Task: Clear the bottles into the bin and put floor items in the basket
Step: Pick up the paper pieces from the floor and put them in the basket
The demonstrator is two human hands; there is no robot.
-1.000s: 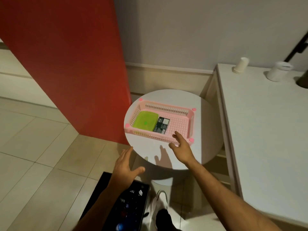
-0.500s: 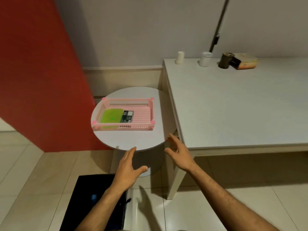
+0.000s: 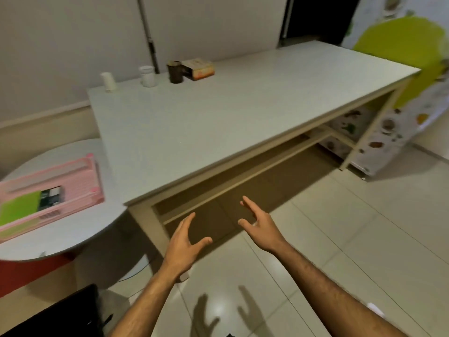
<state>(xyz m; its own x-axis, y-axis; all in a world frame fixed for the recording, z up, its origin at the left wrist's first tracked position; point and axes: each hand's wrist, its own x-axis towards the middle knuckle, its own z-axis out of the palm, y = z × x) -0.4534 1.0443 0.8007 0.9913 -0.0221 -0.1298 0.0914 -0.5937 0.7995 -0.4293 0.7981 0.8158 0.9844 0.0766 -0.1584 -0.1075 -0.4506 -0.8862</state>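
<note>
A long white table (image 3: 218, 122) is seen across the middle of the scene, running from near left to far right. A tiled floor (image 3: 364, 239) lies below it on the right. Against the far right wall a cabinet (image 3: 398, 93) with a large green patch and small printed pictures is set. At the near left, a round table (image 3: 73, 229) is placed just beside the long one. On it a pink basket (image 3: 80, 176) rests, cut off by the left edge; a green pad (image 3: 19, 210) and a dark card (image 3: 51, 198) are held inside it, side by side. A black bin (image 3: 56, 314) is seen at the bottom left corner on the floor.

At the far left end of the long table four things are lined up along the wall: a box (image 3: 199, 69), a dark cup (image 3: 175, 72), a white jar (image 3: 147, 76) and a small white bottle (image 3: 108, 81).

Both forearms are stretched forward over the floor, in front of the long table's near edge. The left hand (image 3: 182, 246) is spread wide and nothing is held in it. The right hand (image 3: 260, 224) is likewise spread and empty. Their shadows are cast on the tiles below.
</note>
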